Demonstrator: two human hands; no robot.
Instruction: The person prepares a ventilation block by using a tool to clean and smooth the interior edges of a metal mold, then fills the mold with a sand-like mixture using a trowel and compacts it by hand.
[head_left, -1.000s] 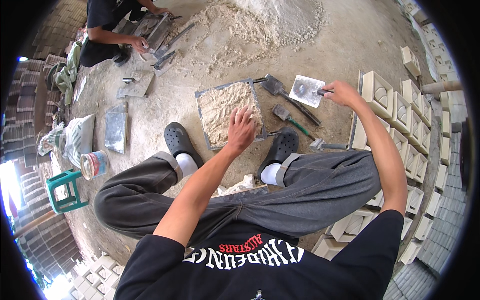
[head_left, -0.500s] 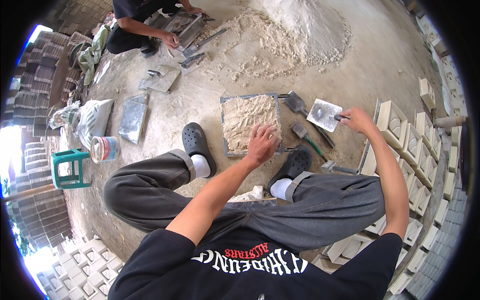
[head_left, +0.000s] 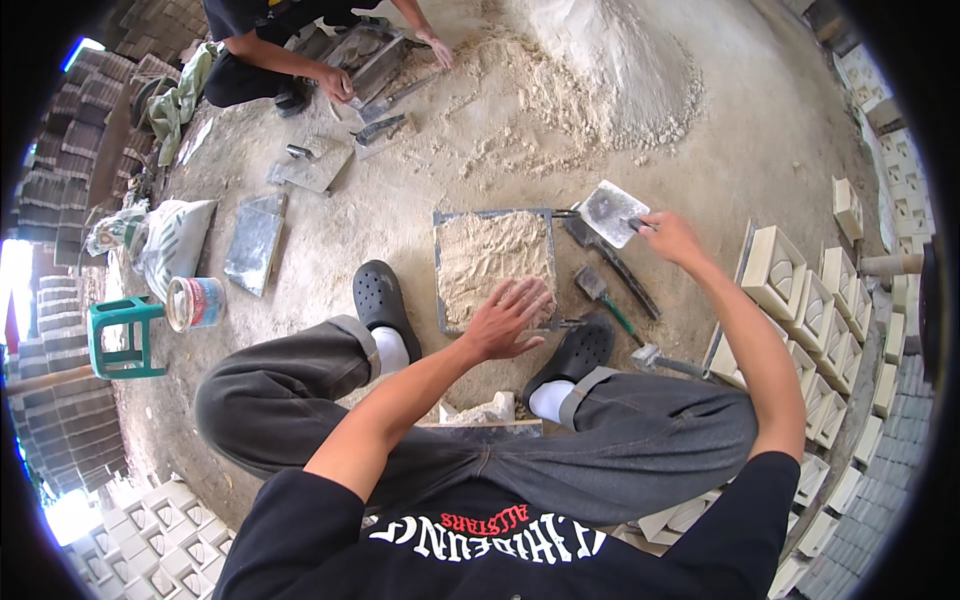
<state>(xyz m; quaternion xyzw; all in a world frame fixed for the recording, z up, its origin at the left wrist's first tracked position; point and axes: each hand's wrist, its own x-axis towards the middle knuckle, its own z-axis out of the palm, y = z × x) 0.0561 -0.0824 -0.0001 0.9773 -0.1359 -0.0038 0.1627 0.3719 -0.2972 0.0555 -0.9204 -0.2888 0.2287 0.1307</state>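
Between my feet lies a square metal mould [head_left: 438, 285], filled with lumpy, damp beige mix [head_left: 490, 250]. Over its near right corner my left hand [head_left: 508, 318] is spread flat, fingers stretched and holding nothing; whether the palm touches the mix I cannot tell. My right hand [head_left: 668, 238] grips the dark handle of a square-bladed trowel [head_left: 605, 208]. The trowel's pale, powder-smeared blade is just beyond the mould's far right corner, above a dark flat tool [head_left: 625, 275] on the floor.
A green-handled tool [head_left: 605, 297] and a hammer-like tool [head_left: 665, 360] lie right of the mould. Cast blocks [head_left: 785, 270] line the right side. Ahead rises a pale powder heap [head_left: 620, 70]. Another person's hands [head_left: 338, 85] work at a second mould. A bucket [head_left: 195, 303] and green stool [head_left: 125, 340] stand left.
My right hand has brought the trowel leftward, nearer the mould's far right corner. My left hand's fingers have flattened out. The other person's hand has reached out from their mould. My view has shifted slightly.
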